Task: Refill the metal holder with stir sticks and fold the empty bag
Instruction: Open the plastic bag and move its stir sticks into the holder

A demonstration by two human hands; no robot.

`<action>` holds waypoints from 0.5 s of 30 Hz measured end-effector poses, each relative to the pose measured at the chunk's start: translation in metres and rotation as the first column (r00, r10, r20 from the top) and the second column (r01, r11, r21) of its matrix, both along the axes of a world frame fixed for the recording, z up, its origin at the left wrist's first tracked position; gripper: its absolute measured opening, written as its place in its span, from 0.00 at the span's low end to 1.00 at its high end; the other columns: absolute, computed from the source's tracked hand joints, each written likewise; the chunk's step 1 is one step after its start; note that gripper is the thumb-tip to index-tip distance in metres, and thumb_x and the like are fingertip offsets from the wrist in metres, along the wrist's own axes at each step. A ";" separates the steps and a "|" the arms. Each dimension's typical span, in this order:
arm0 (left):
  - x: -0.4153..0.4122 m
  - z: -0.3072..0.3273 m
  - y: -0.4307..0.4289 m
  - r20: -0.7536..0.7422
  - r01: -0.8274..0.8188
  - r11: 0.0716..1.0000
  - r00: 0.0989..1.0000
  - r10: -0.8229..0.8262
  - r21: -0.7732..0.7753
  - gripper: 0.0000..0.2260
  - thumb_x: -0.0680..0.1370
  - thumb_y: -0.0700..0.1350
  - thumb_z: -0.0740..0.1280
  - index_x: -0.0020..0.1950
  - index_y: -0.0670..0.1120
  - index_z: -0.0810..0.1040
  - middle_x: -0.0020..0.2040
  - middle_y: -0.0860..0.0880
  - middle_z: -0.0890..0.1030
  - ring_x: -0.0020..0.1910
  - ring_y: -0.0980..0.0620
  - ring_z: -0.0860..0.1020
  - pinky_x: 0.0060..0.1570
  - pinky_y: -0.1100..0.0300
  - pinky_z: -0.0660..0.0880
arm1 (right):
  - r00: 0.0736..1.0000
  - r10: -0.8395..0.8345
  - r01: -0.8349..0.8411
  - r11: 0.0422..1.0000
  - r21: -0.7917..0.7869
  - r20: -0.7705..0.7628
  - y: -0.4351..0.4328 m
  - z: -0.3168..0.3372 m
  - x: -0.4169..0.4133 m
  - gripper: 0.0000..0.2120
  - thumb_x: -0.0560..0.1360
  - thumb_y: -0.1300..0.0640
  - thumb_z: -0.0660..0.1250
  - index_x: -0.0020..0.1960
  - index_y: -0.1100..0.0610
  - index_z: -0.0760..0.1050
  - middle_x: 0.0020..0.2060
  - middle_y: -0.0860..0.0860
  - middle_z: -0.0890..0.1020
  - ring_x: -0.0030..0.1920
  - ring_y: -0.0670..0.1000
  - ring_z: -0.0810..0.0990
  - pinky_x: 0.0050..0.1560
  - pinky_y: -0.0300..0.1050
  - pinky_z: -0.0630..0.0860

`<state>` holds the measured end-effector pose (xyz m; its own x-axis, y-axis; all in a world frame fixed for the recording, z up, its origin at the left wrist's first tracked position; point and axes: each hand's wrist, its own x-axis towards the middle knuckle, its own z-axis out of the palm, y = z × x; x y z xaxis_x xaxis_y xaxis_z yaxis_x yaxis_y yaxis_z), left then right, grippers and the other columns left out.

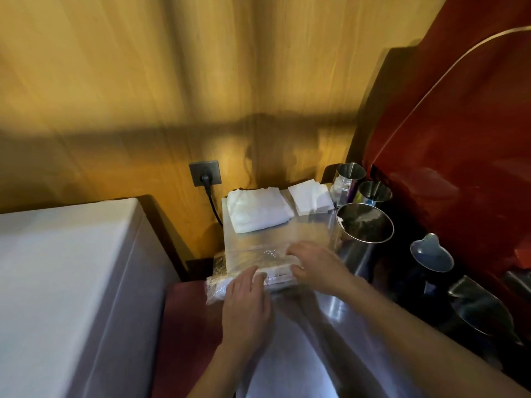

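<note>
Wood-panelled wall backs a steel counter (301, 234) where both hands press on a clear plastic bag (253, 271) at its near left edge. Left hand (247, 308) lies flat, fingers spread on the bag's near end; right hand (316, 265) pinches its far end. Beyond the right hand stand 3 metal holders (365, 222), and ahead of both hands lies a folded white cloth (258, 209).

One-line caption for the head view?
Both hands, left hand and right hand, press a clear plastic bag flat on the steel counter.
</note>
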<state>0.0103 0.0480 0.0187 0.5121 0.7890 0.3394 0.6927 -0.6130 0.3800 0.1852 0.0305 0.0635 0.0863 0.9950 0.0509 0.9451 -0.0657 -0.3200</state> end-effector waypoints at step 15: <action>-0.012 -0.007 0.023 -0.311 0.139 0.986 0.945 -0.104 0.092 0.17 0.56 0.42 0.77 0.43 0.48 0.82 0.37 0.50 0.81 0.37 0.50 0.80 0.47 0.56 0.79 | 0.989 0.118 -0.129 0.983 -0.129 -0.094 0.029 -0.037 -0.001 0.07 0.74 0.52 0.60 0.42 0.55 0.72 0.43 0.56 0.81 0.44 0.56 0.76 0.41 0.46 0.65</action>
